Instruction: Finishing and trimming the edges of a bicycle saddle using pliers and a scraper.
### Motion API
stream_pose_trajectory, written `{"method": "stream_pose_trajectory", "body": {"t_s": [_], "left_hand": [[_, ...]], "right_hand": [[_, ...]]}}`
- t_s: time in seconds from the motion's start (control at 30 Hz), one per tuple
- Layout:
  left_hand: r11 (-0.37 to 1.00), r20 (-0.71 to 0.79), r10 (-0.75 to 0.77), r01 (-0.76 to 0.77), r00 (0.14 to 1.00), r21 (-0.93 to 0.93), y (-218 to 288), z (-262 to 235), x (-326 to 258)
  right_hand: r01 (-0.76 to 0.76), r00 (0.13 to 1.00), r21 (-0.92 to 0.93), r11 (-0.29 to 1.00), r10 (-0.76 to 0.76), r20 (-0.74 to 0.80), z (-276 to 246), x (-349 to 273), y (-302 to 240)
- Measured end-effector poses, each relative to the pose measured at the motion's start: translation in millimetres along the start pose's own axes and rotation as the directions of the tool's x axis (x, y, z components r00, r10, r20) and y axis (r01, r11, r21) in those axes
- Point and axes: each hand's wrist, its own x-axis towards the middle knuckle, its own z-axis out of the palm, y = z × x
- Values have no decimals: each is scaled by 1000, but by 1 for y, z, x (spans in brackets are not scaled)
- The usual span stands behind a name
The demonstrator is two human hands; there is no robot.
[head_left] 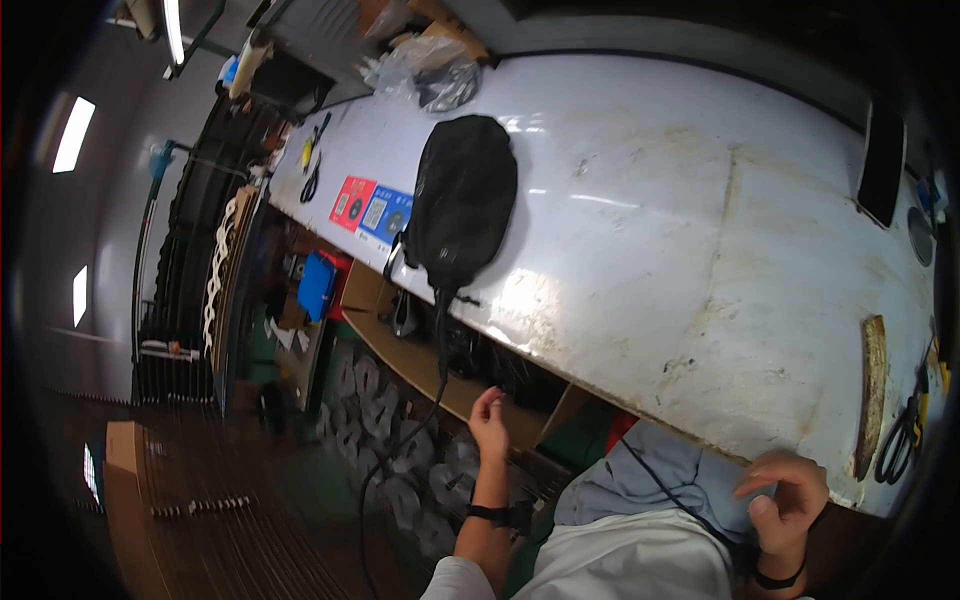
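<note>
One black bag (pixel 460 200) on workbench (pixel 700 230)

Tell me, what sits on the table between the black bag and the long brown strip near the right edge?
Nothing: the head view shows only bare, stained white table between the black bag and the brown strip.

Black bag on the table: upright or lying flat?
Lying flat: the black bag is spread on the white table, its strap hanging over the near edge.
</note>
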Motion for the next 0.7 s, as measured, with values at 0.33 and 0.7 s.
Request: {"method": "stream_pose_trajectory", "body": {"t_s": [0.33,0.7], "left_hand": [[968,-612,-209,249,763,-21,-127,-244,-105],[-28,-279,-670,352,688,936,-230,-235,-154]], "right_hand": [[353,908,-787,506,17,418,12,38,-23],[285,937,-939,193,148,315,26,30,-7]]}}
